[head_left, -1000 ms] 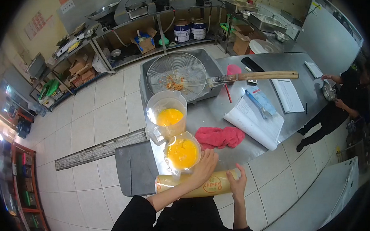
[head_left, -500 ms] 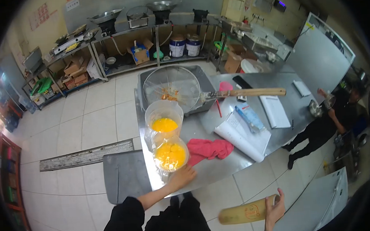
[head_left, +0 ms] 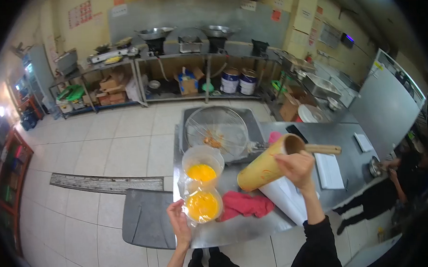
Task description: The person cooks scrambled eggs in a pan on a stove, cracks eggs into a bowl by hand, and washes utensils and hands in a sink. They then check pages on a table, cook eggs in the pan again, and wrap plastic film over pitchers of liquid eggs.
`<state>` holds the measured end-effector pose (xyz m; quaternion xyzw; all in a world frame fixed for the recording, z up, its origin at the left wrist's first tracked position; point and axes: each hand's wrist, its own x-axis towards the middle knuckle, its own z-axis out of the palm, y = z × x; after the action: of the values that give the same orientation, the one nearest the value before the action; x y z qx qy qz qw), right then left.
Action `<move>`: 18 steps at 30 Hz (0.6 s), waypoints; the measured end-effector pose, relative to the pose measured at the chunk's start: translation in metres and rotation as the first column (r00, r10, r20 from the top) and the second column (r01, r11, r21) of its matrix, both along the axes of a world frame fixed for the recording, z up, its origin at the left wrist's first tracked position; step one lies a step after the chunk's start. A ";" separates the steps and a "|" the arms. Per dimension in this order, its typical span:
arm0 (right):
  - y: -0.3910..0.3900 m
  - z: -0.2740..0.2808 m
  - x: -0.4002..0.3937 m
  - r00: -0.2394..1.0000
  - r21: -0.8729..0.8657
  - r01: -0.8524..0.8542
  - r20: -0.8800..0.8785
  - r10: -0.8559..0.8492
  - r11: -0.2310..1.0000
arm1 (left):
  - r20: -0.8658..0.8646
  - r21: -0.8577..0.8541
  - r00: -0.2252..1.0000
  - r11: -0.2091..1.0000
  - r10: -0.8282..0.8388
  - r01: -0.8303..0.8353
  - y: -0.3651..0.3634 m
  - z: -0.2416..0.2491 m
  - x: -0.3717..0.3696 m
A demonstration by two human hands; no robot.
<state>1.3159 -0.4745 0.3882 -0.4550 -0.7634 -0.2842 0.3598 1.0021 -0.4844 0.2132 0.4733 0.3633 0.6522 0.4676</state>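
Note:
My right hand point(head_left: 297, 170) is closed round the upper end of a big yellowish roll of cling film point(head_left: 262, 167), held tilted above the table. My left hand point(head_left: 179, 220) is at the left side of the nearer clear tub point(head_left: 219, 213), its fingers pinching the edge of clear cling film point(head_left: 189, 217) there. That tub holds a bright yellow, egg-like liquid point(head_left: 202, 205). Just behind it, touching or nearly so, is a second clear tub point(head_left: 216, 157) with the same yellow contents. A red cloth point(head_left: 247, 204) lies right of the nearer tub.
A large wire strainer point(head_left: 215, 111) with a wooden handle rests over a grey bin point(head_left: 255, 126) behind the tubs. Papers point(head_left: 329, 171) and a phone point(head_left: 296, 133) lie on the steel table point(head_left: 238, 233). A grey lid point(head_left: 148, 219) juts out at left. Another person point(head_left: 396, 184) stands at right.
The film roll in my right hand has risen from below the table edge to above the table. My left hand has shifted from the nearer tub's front right to its left side.

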 end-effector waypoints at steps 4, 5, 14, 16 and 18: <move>0.070 -0.039 -0.012 0.997 -0.098 -0.021 0.078 0.028 0.995 | -0.016 -0.060 0.998 0.996 -0.064 0.063 0.001 0.000 -0.004; 0.080 -0.041 -0.012 0.995 -0.109 -0.060 0.068 0.068 0.992 | -0.025 -0.072 0.999 0.997 -0.025 0.024 0.002 -0.002 -0.006; 0.051 -0.069 -0.037 0.923 0.139 -0.045 -0.373 0.095 0.989 | -0.010 -0.165 0.975 0.962 -0.222 0.217 0.001 -0.021 -0.006; 0.016 -0.120 -0.077 0.692 -0.031 -0.354 -0.681 0.240 0.935 | -0.042 -0.185 0.963 0.950 -0.265 0.253 -0.001 -0.023 -0.002; -0.005 -0.154 -0.132 0.384 -0.242 -0.558 -0.923 -0.011 0.794 | -0.083 -0.189 0.966 0.955 -0.245 0.226 -0.008 -0.022 0.006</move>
<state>1.1842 -0.4794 0.2346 -0.4724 -0.5668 0.2847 0.6121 1.0084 -0.4926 0.1912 0.5032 0.3853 0.5307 0.5628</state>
